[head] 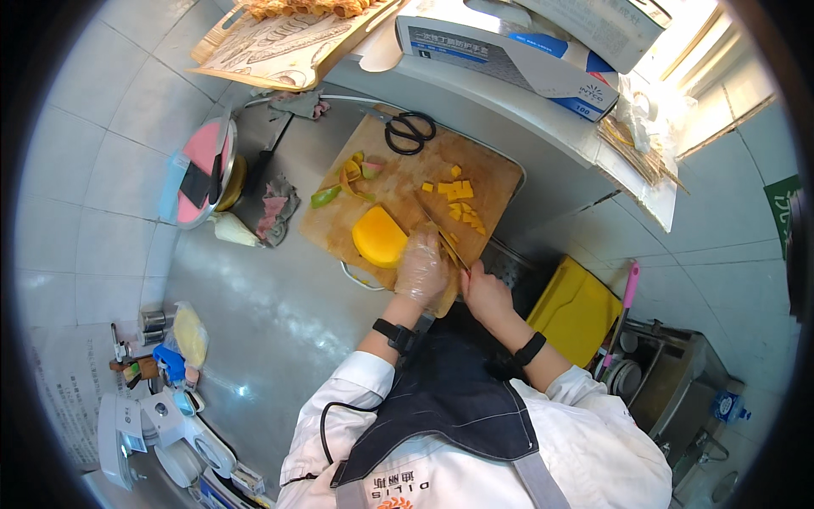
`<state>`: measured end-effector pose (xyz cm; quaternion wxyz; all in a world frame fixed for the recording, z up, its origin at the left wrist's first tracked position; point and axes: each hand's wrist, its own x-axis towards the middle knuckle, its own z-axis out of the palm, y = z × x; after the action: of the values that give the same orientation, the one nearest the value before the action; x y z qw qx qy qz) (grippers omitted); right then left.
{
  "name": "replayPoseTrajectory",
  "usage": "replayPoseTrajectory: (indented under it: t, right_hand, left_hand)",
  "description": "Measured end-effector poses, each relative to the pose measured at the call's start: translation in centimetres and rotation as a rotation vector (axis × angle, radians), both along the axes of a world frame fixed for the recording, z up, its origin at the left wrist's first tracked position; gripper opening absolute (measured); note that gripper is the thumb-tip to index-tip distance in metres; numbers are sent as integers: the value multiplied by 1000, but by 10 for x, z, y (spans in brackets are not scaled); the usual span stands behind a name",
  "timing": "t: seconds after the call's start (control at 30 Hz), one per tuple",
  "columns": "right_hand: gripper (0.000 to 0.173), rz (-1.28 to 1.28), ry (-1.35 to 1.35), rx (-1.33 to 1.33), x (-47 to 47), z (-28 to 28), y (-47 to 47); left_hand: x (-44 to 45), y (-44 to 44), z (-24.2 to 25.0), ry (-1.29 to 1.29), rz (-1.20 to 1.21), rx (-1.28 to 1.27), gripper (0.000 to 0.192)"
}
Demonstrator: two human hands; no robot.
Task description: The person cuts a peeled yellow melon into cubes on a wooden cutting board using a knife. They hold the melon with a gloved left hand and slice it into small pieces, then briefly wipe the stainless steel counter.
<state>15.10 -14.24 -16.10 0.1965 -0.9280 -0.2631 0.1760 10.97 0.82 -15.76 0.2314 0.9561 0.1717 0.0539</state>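
My right hand (488,294), bare, grips a kitchen knife (437,226) whose blade slants across the wooden cutting board (489,159). Close against the blade's left side is my left hand (421,270), in a clear plastic glove, fingers pointing away from me. Those fingers partly hide what lies under them, so I cannot tell whether they hold a piece. Left of the glove lies a large peeled yellow mango piece (378,237). Several mango cubes (456,189) lie to the right of the blade. Mango peels (348,181) sit at the board's left side.
Black-handled scissors (410,133) rest on the board's far end. Leftward on the steel counter (273,305) are a crumpled cloth (278,210) and a round pink-topped container (202,137) with a knife on it. A glove box (509,63) stands on the ledge; a yellow lid (569,312) is at right.
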Motion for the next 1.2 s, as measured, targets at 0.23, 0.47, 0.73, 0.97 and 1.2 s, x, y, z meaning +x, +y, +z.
replayPoseTrajectory:
  t: [0.23,0.47,0.73,0.97,1.2]
  right_hand:
    - [30,70,-19,230,13,15,-42]
    - [31,78,27,56,1,34,-91]
    - [34,89,-86,10,9,27,-92]
    - [33,172,-115,-33,15,33,-85]
    - [33,199,-78,-78,35,4,-59]
  left_hand:
    - [-2,-1,8,-320,-71,236,50]
    - [6,4,12,168,-81,107,43]
    - [-7,-31,25,23,167,65,40]
    - [8,-31,-2,-8,216,54,42]
    - [4,-28,15,66,275,-211,43]
